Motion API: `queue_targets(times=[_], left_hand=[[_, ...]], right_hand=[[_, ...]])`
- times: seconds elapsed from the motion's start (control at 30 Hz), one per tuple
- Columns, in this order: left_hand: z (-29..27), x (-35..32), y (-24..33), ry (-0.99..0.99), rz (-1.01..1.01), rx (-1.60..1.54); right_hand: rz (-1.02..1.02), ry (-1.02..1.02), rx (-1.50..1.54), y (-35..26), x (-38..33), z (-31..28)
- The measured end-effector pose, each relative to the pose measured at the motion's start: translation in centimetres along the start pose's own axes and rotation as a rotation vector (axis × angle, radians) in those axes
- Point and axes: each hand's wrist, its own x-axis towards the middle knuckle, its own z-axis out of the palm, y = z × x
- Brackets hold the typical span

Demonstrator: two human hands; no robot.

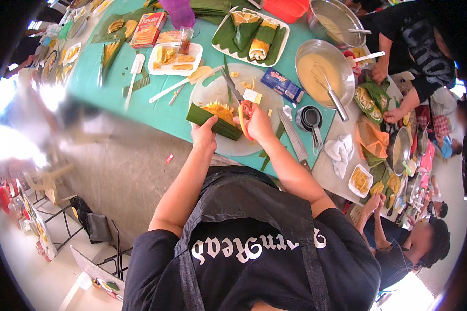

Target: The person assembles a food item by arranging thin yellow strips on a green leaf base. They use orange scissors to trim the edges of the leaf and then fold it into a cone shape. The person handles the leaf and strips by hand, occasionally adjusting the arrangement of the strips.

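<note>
scissors [237,93] in right hand [255,124] | green leaf [223,127] in left hand [205,133]

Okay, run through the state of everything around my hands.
Left hand: gripping green leaf
Green leaf: raised, yellow filling exposed
Right hand: gripping scissors
Scissors: blade opening unclear
Metal bowl: holding pale mixture
Whisk: resting in mixture
Measuring cups: nested
Knife: lying flat
White cloth: crumpled

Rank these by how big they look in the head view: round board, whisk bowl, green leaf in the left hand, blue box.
1. Round board, largest even partly covered.
2. Whisk bowl.
3. Green leaf, partly covered by the left hand.
4. Blue box.
</note>
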Motion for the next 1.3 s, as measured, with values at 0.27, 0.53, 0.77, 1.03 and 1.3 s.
queue_targets(times=[0.27,0.53,0.77,1.03,1.3], left_hand=[[0.5,0.3,0.3,0.082,-0.092,0.011],[0.1,0.6,0.4,0.048,-0.103,0.018],[-1.2,1.8,0.0,-0.043,-0.166,-0.114],[-1.0,1.5,0.3,-0.061,-0.171,-0.116],[-1.1,1.2,0.9,-0.176,-0.182,-0.113]], right_hand=[[0.077,-0.045,-0.038,0.8,-0.1,-0.6],[0.127,-0.147,0.286,1.0,-0.3,0.2],[0.194,-0.316,0.618,1.8,0.5,0.7],[0.188,-0.353,0.598,1.0,1.0,0.9],[0.24,-0.292,0.71,0.2,0.4,0.9]])
